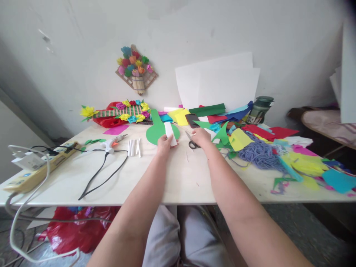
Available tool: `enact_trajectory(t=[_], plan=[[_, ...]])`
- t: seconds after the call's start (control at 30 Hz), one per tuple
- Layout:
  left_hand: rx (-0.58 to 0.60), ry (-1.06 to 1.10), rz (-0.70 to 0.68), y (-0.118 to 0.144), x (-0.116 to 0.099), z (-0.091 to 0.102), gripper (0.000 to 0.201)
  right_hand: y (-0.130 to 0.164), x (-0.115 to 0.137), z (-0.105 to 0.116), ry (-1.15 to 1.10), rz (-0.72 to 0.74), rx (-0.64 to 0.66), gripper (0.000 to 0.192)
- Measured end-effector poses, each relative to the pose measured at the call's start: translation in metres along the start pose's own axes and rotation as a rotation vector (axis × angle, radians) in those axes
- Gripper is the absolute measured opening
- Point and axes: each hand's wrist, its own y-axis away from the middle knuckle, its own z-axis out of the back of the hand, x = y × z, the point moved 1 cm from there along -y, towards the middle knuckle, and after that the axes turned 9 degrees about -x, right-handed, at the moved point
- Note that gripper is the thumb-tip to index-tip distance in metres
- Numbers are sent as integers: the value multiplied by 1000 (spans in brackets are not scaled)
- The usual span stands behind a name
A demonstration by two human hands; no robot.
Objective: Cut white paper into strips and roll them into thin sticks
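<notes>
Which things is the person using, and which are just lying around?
In use:
left hand holding a white paper strip
right hand on the scissors
green paper shape beside them

Lying about:
glue gun
blue yarn
phone
green jar
power strip

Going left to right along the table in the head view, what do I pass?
Power strip → glue gun → white sticks → left hand holding white strip → scissors under right hand → purple yarn → blue paper.
</notes>
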Motion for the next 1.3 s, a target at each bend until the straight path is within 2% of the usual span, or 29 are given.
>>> enact_trajectory(t=[0.13,0.27,0.5,0.7,0.8,0.83,0.93,1.03,1.1,1.17,1.3], plan=[[26,-50,4,1,1,-1,24,5,5,7,153,18,166,39],[66,-49,10,1,2,-1,28,9,12,9,216,25,217,45],[115,4,28,3,-2,1,26,10,13,9,221,56,169,40],[111,24,23,3,-4,3,31,6,5,8,116,-14,120,37],[104,26,-4,3,-4,3,30,2,4,3,-138,-100,44,42],[93,26,-10,3,-3,3,30,1,6,1,-291,-148,18,46],[33,51,-29,0,-4,5,33,5,25,-9,-953,-330,-16,52],[-91,130,-42,-3,-5,9,33,20,55,-22,-1390,-455,-34,40],[-199,181,-41,-5,-7,12,33,34,73,-33,-1509,-461,-25,24],[-283,206,-39,-7,-8,15,32,44,83,-44,-1522,-495,3,17],[-331,165,-36,-10,-9,17,29,41,73,-58,-1396,-585,-3,24]])
